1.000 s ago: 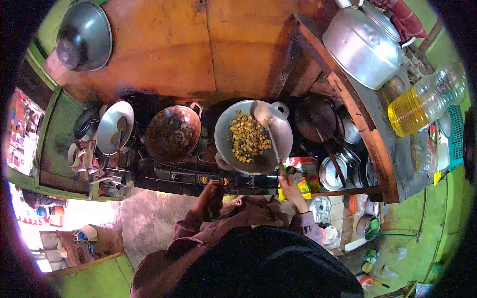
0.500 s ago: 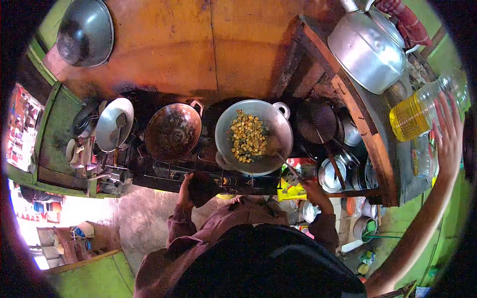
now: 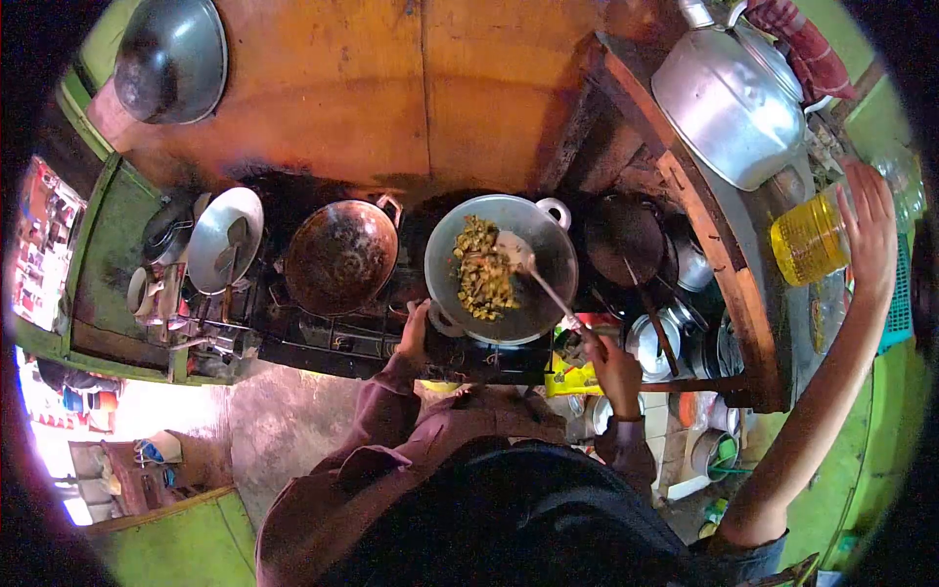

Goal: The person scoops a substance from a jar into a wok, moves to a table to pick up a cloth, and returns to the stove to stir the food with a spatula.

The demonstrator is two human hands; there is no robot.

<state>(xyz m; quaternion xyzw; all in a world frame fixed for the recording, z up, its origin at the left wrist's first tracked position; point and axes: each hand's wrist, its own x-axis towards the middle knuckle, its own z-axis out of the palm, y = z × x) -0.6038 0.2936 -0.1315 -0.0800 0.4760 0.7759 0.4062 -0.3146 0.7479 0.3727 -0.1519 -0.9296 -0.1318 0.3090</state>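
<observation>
A grey metal wok [image 3: 548, 279] on the stove holds chopped yellow and green food [image 3: 484, 279]. My right hand [image 3: 614, 372] grips the handle of a long spatula [image 3: 556, 296], whose blade rests in the wok against the food's right side. Beside the wok's lower left handle [image 3: 446, 321] is my left hand [image 3: 415, 331], its fingers closed; what they hold is too small to make out.
A co-worker's hand [image 3: 866, 215] touches an oil bottle [image 3: 810, 240] at the right. Left of the wok are a browned pan [image 3: 342, 256] and a pale pan [image 3: 210, 256]. A large kettle [image 3: 729, 103] stands on the right shelf; a dark pan [image 3: 623, 238] sits below.
My left hand has moved up and right to the wok's handle, and the dark cloth is out of sight. The spatula has swung up and left, and the food is pushed leftward.
</observation>
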